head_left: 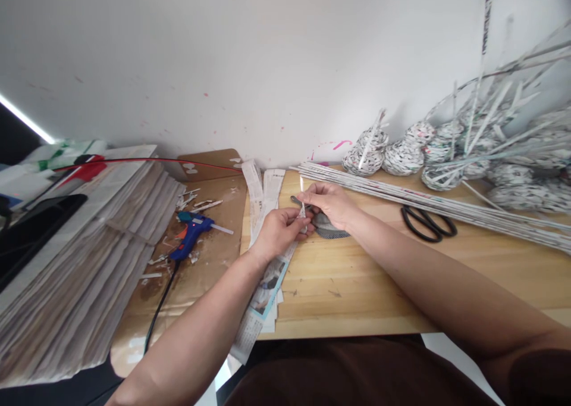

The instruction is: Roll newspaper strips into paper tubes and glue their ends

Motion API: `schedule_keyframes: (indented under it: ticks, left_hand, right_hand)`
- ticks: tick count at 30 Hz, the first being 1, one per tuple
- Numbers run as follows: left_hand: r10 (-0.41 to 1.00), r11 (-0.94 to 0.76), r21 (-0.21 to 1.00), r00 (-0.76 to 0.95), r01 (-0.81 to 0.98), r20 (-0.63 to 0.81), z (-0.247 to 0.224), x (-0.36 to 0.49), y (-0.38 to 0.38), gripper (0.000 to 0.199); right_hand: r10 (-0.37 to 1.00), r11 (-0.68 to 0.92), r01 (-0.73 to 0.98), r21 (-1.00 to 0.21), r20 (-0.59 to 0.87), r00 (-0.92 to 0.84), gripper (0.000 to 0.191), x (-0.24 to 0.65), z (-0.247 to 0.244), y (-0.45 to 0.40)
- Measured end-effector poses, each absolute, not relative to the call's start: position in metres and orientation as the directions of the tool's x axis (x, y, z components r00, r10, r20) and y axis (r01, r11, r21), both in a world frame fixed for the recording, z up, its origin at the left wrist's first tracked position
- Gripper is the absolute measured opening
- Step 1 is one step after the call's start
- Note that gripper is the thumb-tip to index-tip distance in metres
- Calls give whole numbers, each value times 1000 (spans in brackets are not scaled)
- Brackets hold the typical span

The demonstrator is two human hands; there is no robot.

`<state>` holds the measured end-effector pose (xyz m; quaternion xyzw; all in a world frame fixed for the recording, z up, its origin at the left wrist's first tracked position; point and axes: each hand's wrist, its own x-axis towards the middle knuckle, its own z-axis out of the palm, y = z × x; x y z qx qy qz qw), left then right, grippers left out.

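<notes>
A thin white paper roll [302,184] stands nearly upright between my hands, its pale tip sticking up. My left hand [282,230] pinches the lower part from the left, fingers closed. From the right, my right hand [329,203] grips it higher up with thumb and fingertips. Under and behind my right hand lies a flat grey piece with a dark patterned edge [333,234], partly hidden; its kind I cannot make out. Cut newspaper strips [273,186] lie beneath my left hand and forearm, running toward the front edge of the wooden table [357,293].
Long rolled paper sticks [401,194] lie across the right, over black-handled scissors [429,222]. Woven paper shapes [366,150] line the wall. At left, a blue glue gun [193,237] rests on stained cardboard [214,275], beside a tall newspaper stack [102,263].
</notes>
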<state>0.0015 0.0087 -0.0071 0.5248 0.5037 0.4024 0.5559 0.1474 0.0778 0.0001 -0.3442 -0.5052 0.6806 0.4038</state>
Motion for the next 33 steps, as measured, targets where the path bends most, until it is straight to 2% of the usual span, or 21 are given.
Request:
schedule_keyframes:
  ticks: [2,6,11,16,20,25,30,33]
  left_hand:
    - [974,135,988,174,72,-145,-6,2,8,30]
    - [971,142,989,189,48,-149,-7,2,8,32]
    - [971,138,989,192,49,-145,-8,1,8,33]
    - [974,127,990,184,55,-135,-6,1,8,29]
    - [976,139,988,157,65,-148,-5,2,8,26]
    - [973,139,988,174,72,-150,-7,1,9,26]
    - [976,126,990,170,64,-135,-8,1,9,28]
    - [976,127,990,169,65,-136,-6,2,8,28]
  right_hand:
    - [881,-161,-199,-967,-50,-471,33,148,1,78]
    - [747,-222,-113,-969,-95,-658,33,151,1,77]
    - [845,-223,-190,-956,-92,-527,35,150,-1,77]
    - [793,-239,-147,-960,-106,-600,33,151,0,80]
    - [865,-202,-182,-962,-88,-494,33,150,0,79]
    - [771,-197,-126,-972,-74,-633,30,151,0,79]
    - [848,-198,-185,-963,-73,-525,35,150,-1,79]
    - [824,-216,-172,-961,-85,-560,32,150,0,79]
